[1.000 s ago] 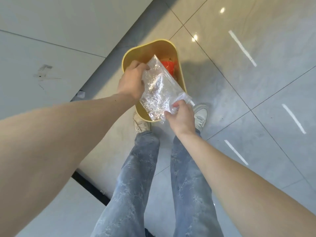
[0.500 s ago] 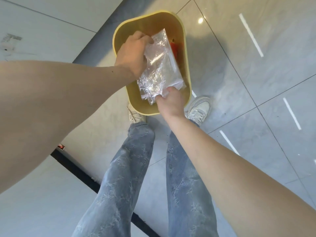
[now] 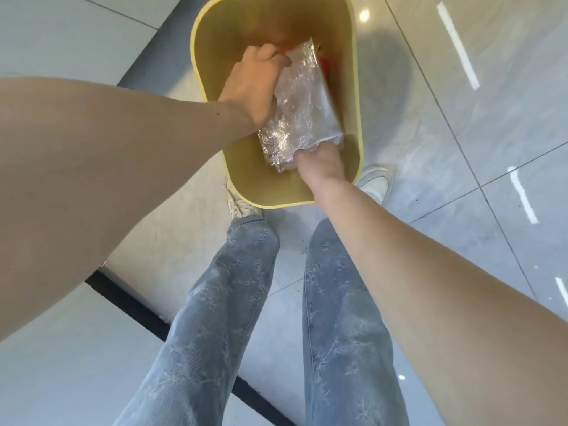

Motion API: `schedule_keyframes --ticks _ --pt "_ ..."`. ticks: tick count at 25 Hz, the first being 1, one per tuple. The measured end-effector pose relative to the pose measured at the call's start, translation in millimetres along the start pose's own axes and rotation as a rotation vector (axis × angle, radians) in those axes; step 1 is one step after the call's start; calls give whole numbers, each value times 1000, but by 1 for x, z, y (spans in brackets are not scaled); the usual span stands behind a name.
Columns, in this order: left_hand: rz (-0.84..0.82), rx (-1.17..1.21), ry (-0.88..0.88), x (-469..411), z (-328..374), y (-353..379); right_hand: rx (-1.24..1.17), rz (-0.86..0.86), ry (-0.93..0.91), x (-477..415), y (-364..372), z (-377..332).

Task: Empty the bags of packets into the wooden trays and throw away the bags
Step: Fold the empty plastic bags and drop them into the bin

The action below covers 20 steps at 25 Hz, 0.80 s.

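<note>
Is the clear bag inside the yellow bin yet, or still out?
Inside, but not let go: the clear bag sits below the yellow bin rim, with the left hand and right hand gripping it.

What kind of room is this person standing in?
Probably an indoor office or shop space: glossy grey floor tiles reflecting ceiling lights, a white wall, and a yellow waste bin.

Not seeing any readable text, labels or numbers anywhere, nothing on the clear bag (image 3: 302,109) or the yellow bin (image 3: 356,96).
</note>
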<state>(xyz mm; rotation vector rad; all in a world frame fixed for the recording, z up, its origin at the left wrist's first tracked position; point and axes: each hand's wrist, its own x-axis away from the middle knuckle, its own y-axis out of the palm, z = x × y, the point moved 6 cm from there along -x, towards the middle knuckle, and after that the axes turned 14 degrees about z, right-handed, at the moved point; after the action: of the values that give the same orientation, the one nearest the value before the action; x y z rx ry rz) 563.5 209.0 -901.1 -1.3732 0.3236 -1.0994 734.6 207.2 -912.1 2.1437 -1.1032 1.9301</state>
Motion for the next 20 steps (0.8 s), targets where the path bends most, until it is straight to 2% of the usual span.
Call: schedule_keyframes --ticks 15,20 --pt "-89 28 22 -17 -16 25 52 -60 -25 -15 16 -10" --pt "-115 58 27 3 -13 13 137 -4 -168 8 5 -28"
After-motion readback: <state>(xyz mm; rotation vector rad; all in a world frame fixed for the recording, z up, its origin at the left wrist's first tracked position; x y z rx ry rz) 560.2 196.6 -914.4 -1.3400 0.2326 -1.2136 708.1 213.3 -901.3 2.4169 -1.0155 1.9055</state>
